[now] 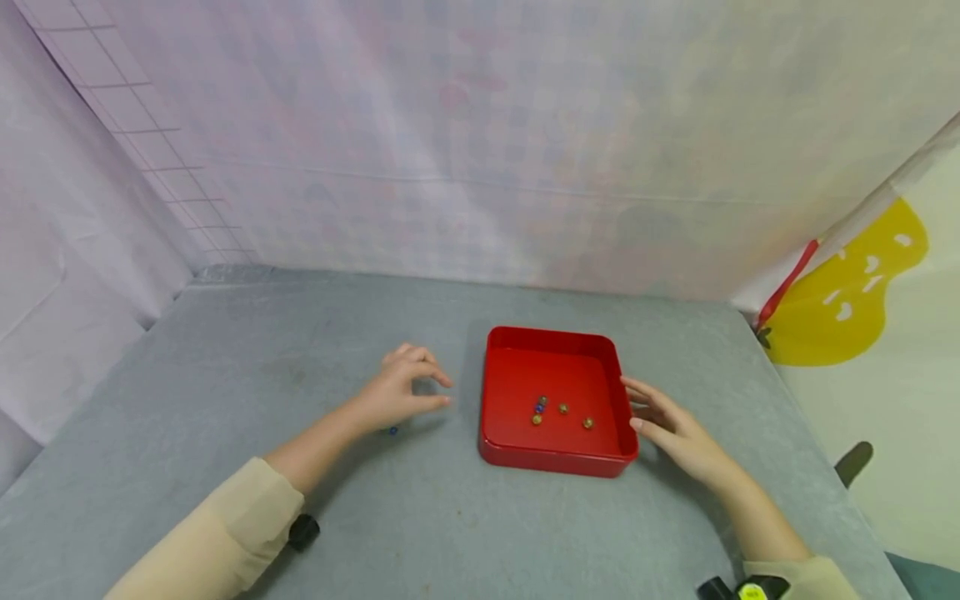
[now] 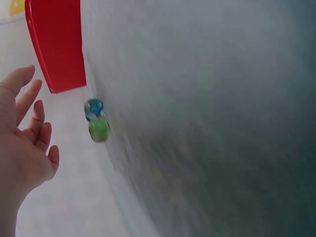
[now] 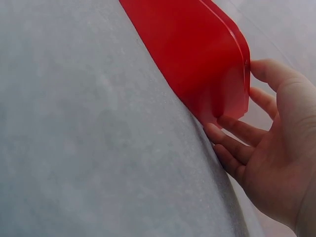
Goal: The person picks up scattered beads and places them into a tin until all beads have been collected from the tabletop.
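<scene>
Red tray (image 1: 558, 460): lies flat on the table (image 1: 420, 533), right of its middle, well apart from the far edge and the right edge; its raised walls seem useful so that nothing rolls away
Marbles inside (image 1: 563, 408): about five, one blue, the others golden or greenish; three make a short row, two lie apart toward the right wall
Loose marbles (image 2: 99, 129): a green and a blue one, just beside each other on the table, left of the tray; the head view shows clearly only the blue one
Right hand (image 1: 684, 435): fingertips and thumb touch the tray's right wall from outside, not closed around it, probably to steady it
Left hand (image 1: 393, 387): above the table, left of the tray, thumb and fingers parted, nothing visible in the grip
Behind the far edge: pale curtain (image 1: 465, 167)
By the far right corner: yellow decoration (image 1: 847, 308), beyond the right edge
Writing: round yellow label (image 1: 752, 592) at the right wrist, print too small to read; no brand is readable
</scene>
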Demonstrator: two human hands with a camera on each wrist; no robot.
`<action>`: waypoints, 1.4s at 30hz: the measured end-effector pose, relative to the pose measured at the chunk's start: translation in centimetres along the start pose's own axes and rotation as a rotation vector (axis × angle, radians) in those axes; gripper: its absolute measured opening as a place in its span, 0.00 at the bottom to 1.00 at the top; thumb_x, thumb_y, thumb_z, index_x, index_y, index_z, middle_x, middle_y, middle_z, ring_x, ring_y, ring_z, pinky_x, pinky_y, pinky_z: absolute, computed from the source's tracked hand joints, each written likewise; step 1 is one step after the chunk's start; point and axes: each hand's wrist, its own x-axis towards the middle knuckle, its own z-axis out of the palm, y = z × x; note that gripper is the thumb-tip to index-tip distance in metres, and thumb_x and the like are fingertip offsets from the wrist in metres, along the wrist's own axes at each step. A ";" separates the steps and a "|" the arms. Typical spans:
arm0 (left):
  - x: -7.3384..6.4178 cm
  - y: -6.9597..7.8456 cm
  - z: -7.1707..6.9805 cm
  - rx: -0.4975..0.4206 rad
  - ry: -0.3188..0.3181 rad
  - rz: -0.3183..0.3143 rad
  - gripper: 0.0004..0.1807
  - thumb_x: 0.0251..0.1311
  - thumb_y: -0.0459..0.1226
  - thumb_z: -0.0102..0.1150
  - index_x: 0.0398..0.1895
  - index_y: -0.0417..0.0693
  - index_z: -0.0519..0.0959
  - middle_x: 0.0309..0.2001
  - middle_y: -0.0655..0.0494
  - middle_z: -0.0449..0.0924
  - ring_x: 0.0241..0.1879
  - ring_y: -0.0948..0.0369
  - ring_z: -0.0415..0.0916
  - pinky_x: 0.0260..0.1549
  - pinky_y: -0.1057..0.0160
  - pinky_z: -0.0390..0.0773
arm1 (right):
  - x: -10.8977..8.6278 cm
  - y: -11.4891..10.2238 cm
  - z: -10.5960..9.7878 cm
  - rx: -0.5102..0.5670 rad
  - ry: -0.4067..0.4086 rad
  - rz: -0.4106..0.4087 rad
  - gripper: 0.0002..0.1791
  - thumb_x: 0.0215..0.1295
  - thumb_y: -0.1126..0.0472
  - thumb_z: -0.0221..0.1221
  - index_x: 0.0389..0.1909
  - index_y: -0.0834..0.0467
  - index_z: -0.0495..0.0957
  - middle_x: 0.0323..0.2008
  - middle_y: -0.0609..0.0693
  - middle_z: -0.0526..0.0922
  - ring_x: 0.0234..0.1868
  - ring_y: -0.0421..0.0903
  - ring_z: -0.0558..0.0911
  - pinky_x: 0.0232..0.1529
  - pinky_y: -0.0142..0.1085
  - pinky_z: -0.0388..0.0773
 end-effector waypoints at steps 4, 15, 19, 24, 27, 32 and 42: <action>-0.6 -0.6 -0.6 0.025 0.009 -0.007 0.11 0.50 0.37 0.72 0.38 0.45 0.85 0.37 0.62 0.73 0.43 0.60 0.64 0.49 0.48 0.57 | 0.1 0.0 0.0 0.004 0.002 0.007 0.31 0.69 0.67 0.52 0.72 0.61 0.56 0.62 0.67 0.66 0.53 0.36 0.75 0.45 0.33 0.75; -2.4 -1.8 -1.9 0.074 -0.008 -0.047 0.11 0.51 0.36 0.71 0.39 0.47 0.85 0.37 0.59 0.73 0.43 0.58 0.64 0.50 0.44 0.54 | 0.1 0.0 0.0 -0.003 0.001 -0.005 0.31 0.69 0.68 0.52 0.72 0.61 0.56 0.62 0.67 0.67 0.52 0.36 0.75 0.45 0.33 0.75; -3.0 -2.0 -2.4 0.078 -0.011 -0.056 0.10 0.51 0.36 0.71 0.38 0.47 0.85 0.37 0.58 0.74 0.42 0.59 0.64 0.49 0.45 0.54 | 0.1 0.1 0.0 -0.005 0.001 -0.012 0.31 0.69 0.68 0.51 0.71 0.62 0.56 0.62 0.68 0.67 0.52 0.35 0.75 0.46 0.32 0.75; -3.6 -2.4 -2.8 0.085 -0.018 -0.058 0.09 0.51 0.36 0.71 0.37 0.48 0.85 0.36 0.58 0.74 0.41 0.60 0.63 0.47 0.46 0.54 | 0.1 0.0 0.0 -0.006 0.003 -0.007 0.31 0.69 0.68 0.52 0.72 0.61 0.56 0.62 0.68 0.67 0.52 0.35 0.75 0.46 0.32 0.75; -3.9 -2.5 -3.0 0.102 -0.024 -0.063 0.08 0.51 0.36 0.72 0.35 0.50 0.85 0.36 0.59 0.74 0.40 0.60 0.63 0.46 0.46 0.55 | 0.0 0.0 0.0 -0.008 0.005 0.000 0.31 0.69 0.68 0.52 0.72 0.61 0.56 0.62 0.67 0.67 0.52 0.36 0.75 0.45 0.32 0.75; -4.4 -2.7 -3.1 0.115 -0.026 -0.072 0.09 0.49 0.36 0.73 0.35 0.52 0.86 0.36 0.63 0.74 0.39 0.60 0.63 0.43 0.51 0.56 | 0.0 0.0 0.0 -0.014 0.006 0.011 0.31 0.69 0.67 0.52 0.72 0.60 0.56 0.62 0.67 0.67 0.53 0.36 0.75 0.46 0.32 0.75; -5.4 -3.5 -3.5 0.160 -0.023 -0.064 0.09 0.48 0.38 0.73 0.35 0.51 0.85 0.37 0.63 0.73 0.42 0.59 0.65 0.43 0.50 0.58 | 0.0 -0.1 0.1 -0.020 0.008 0.028 0.31 0.70 0.66 0.52 0.72 0.60 0.56 0.62 0.67 0.67 0.53 0.35 0.74 0.46 0.32 0.74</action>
